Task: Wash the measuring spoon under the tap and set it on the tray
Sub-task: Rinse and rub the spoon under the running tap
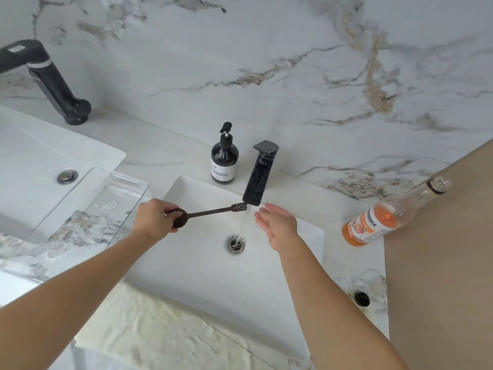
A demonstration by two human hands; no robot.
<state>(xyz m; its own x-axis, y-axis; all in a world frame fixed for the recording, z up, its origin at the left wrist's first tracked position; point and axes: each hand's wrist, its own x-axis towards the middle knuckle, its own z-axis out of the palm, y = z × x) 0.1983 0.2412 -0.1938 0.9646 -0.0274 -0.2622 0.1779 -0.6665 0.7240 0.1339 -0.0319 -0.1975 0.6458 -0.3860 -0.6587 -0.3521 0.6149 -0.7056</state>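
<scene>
While water runs from the tap (258, 180), the measuring spoon (205, 213) is held level over the left part of the sink (186, 263), its dark bowl pinched in the left hand (156, 217) and its perforated handle end pointed right, just beside the stream under the spout. The spoon is not yet on the tray (88, 209). The left grip is closed on the spoon bowl. The right hand (278, 225) is seen open, fingers spread loosely, palm turned toward the stream, just right of the water and touching nothing. The stream falls onto the drain (236, 244). The clear tray is set left of the sink, partly over a second basin (40, 156), with water drops on it. A dark soap pump bottle (224, 158) is placed on the bench (173, 153) just left of the tap base. An orange squash bottle (384, 217) is seen right of the sink. A second black tap (45, 76) is visible far left.
</scene>
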